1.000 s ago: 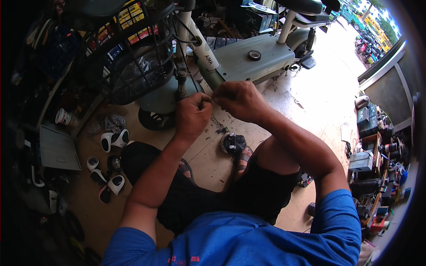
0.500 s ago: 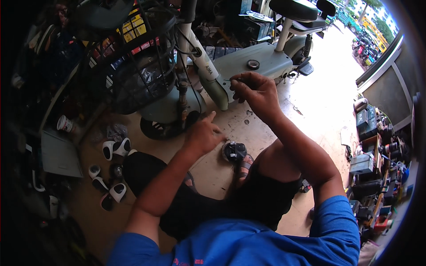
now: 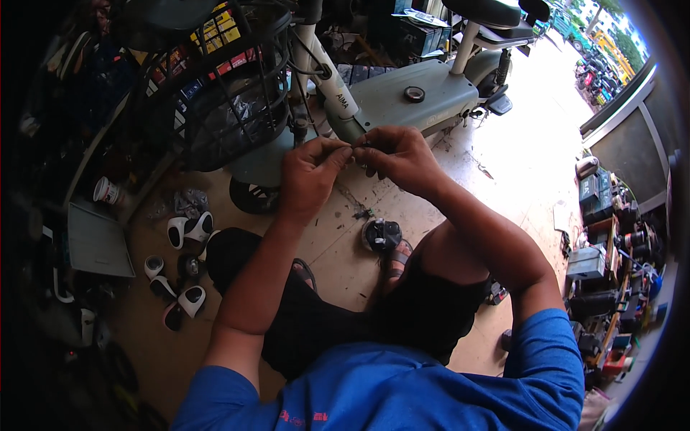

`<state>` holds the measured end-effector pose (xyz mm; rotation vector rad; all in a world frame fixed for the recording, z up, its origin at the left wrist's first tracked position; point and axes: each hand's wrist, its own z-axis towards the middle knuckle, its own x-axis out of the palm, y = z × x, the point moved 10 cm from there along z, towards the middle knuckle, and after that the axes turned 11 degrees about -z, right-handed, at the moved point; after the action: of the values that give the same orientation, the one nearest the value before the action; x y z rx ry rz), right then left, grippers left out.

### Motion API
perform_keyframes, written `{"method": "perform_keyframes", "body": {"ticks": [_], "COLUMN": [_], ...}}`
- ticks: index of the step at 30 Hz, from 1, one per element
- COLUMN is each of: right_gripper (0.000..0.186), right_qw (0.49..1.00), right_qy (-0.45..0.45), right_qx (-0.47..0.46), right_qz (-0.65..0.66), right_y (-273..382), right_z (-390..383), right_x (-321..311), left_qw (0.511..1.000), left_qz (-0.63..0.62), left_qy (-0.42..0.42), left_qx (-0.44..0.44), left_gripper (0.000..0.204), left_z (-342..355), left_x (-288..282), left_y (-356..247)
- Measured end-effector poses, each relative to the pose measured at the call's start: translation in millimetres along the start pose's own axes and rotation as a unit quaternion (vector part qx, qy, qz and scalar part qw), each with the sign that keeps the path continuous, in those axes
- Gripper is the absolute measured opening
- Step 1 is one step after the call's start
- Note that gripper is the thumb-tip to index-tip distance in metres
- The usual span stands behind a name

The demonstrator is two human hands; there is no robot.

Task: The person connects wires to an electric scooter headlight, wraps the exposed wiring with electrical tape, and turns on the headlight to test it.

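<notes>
Left hand (image 3: 309, 174) and right hand (image 3: 401, 159) pinch something small (image 3: 367, 144), perhaps metal.

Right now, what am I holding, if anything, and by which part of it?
It can't be told: your left hand and right hand meet with fingers pinched, and anything between them is too small or hidden to make out.

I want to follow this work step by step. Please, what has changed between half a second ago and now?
The left hand has risen from its lowered, open pose, and its fingertips now meet those of the right hand, which moved slightly left. What they pinch is too small to tell. The dark ring stays on the scooter.
</notes>
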<state>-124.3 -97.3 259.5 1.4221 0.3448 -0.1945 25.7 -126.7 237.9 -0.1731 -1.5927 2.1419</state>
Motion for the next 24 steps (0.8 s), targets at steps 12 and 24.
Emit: {"method": "perform_keyframes", "body": {"ticks": [12,24], "right_gripper": [0.020,0.021], "right_qw": [0.982,0.993], "right_qy": [-0.086,0.015], "right_qx": [0.071,0.071], "right_qz": [0.150,0.091], "right_y": [-39,-15], "right_z": [0,8], "right_x": [-42,-5], "left_qw": [0.984,0.926], "left_qz": [-0.068,0.267], "left_qy": [-0.155,-0.022], "left_qx": [-0.054,0.265], "left_gripper": [0.023,0.025], "left_z": [-18,-5], "left_x": [-54,14], "left_y": [13,-55]}}
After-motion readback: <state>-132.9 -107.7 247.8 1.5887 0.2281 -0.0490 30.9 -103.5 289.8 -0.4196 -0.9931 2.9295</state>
